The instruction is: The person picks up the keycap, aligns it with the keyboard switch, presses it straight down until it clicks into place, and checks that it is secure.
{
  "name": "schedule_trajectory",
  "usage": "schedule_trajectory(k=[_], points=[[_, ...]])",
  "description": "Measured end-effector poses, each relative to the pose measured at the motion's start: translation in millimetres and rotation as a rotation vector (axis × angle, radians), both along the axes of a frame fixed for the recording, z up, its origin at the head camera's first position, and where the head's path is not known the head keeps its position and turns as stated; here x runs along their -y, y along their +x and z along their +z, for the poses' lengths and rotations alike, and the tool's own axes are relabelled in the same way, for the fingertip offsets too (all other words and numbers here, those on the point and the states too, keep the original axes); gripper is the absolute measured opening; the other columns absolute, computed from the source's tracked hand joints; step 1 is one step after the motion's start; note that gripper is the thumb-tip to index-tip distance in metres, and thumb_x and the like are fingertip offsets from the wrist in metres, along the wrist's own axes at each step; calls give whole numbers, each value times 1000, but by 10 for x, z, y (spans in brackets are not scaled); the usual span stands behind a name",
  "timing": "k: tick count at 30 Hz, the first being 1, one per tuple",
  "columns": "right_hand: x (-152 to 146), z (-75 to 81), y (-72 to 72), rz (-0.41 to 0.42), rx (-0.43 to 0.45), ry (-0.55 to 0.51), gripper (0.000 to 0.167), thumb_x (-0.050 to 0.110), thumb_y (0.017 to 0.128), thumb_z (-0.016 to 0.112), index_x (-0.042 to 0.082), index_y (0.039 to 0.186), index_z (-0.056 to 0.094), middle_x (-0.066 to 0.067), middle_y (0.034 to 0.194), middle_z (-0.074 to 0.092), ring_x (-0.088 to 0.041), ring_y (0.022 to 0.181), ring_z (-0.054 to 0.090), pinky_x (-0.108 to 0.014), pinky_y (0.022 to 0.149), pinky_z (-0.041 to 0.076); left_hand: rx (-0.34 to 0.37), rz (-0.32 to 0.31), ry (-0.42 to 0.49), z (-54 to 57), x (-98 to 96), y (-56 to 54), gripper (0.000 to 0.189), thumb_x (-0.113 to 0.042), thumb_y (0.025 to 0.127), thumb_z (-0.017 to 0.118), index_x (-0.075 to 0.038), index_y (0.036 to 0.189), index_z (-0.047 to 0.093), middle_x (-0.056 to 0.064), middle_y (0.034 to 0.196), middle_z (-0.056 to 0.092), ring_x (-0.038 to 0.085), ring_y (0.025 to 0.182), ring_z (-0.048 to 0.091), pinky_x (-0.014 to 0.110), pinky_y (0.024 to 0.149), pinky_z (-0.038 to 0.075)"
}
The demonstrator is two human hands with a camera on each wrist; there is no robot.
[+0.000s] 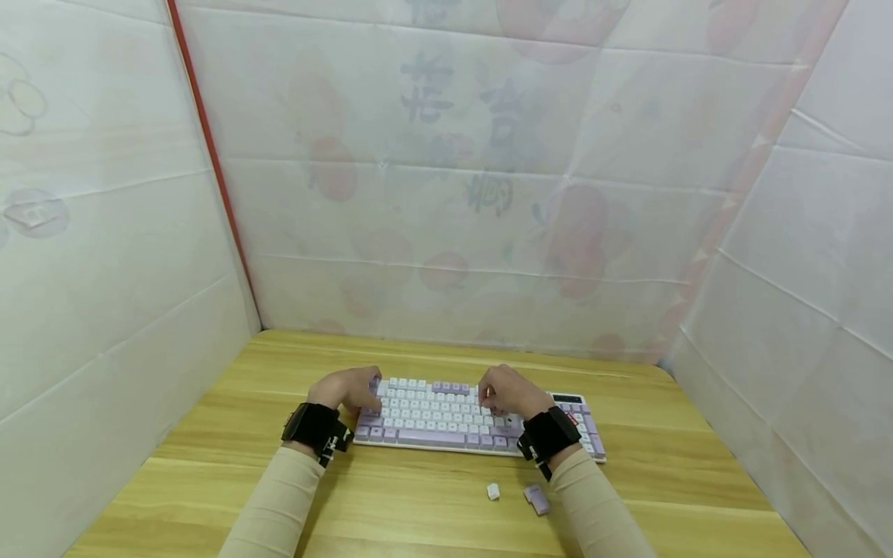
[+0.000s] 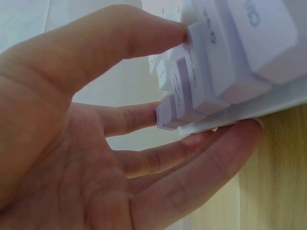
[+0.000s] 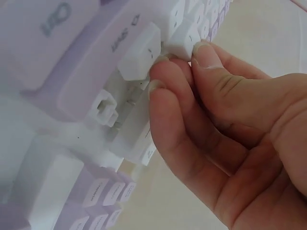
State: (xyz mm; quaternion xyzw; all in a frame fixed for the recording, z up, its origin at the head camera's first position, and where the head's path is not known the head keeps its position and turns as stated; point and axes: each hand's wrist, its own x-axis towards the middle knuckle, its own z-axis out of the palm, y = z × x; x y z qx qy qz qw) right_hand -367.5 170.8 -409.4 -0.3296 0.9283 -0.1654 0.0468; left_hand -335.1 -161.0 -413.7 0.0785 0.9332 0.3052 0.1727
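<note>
Lilac-white keyboard (image 1: 434, 416) — long axis crosswise, perhaps slanted

The tabletop (image 1: 398, 504) before the keyboard (image 1: 430, 438) offers passage, with loose keycaps (image 1: 538, 501) obstructing near the right sleeve (image 1: 598, 508).

We're in a makeshift, screened-off booth: creased printed sheeting (image 1: 391, 209) walls the wood-grain worktop (image 1: 391, 508) in at the back and both sides, a red strip (image 1: 193, 81) dropping towards its back-left corner.

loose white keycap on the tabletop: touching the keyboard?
Apart. The head view shows bare wooden tabletop between the loose white keycap and the front edge of the keyboard.
</note>
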Motion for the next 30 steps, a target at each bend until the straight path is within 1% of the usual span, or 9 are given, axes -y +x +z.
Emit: schedule_trajectory(k=[3,8,10,12,15,17,20,27,30], points=[[6,6,6,-9,-12,4,18,-4,91,71,10,81,77,-4,73,72,-14,58,60,-29,62,50,1,7,5,6,3,-6,52,-7,79,74,-6,127,53,9,101,59,19,75,53,28,65,45],[15,0,39,-21,-22,20,22,-7,87,73,12,79,79,-1,80,74,-7,64,59,-29,65,53,3,4,5,3,9,16,52,-6,79,75,-5,126,53,9,103,59,22,83,56,32,71,50],[25,4,56,-2,-29,40,23,-8,86,72,10,74,78,-2,75,72,-5,61,54,-27,63,49,-7,0,-6,1,11,27,52,-7,79,75,-5,126,53,10,104,59,23,85,57,33,72,50],[38,15,76,17,-41,51,22,-7,86,74,9,71,77,-2,71,71,-5,59,52,-26,62,46,-11,4,-8,4,12,33,53,-7,78,75,-5,126,53,9,104,60,23,85,57,33,73,51],[55,32,95,35,-49,61,19,-4,84,78,7,69,76,-4,67,69,-8,56,51,-26,61,44,-13,7,-5,-2,18,26,53,-7,79,75,-5,127,53,9,104,60,23,84,57,32,71,50],[58,29,98,33,-57,53,15,-2,82,81,8,71,76,-4,71,71,-9,60,58,-27,62,49,-7,10,0,-7,21,19,53,-6,78,74,-6,127,53,9,103,60,22,82,57,31,70,49],[41,6,91,29,-65,57,13,-2,81,83,8,75,76,-2,74,71,-10,65,61,-27,64,52,-3,8,6,-17,18,15,53,-7,78,75,-6,127,53,9,103,60,21,81,56,30,69,48],[11,-24,80,36,-72,61,10,0,86,78,9,86,75,0,79,65,-11,70,55,-29,67,48,-7,5,-7,-12,11,8,52,-8,80,75,-6,127,53,9,104,60,22,83,56,31,70,47],[10,-13,84,50,-76,52,12,-2,87,75,10,86,76,1,80,67,-10,71,55,-29,68,48,-2,13,-1,-8,11,5,52,-8,79,75,-7,126,54,9,103,60,23,82,57,31,69,47]])
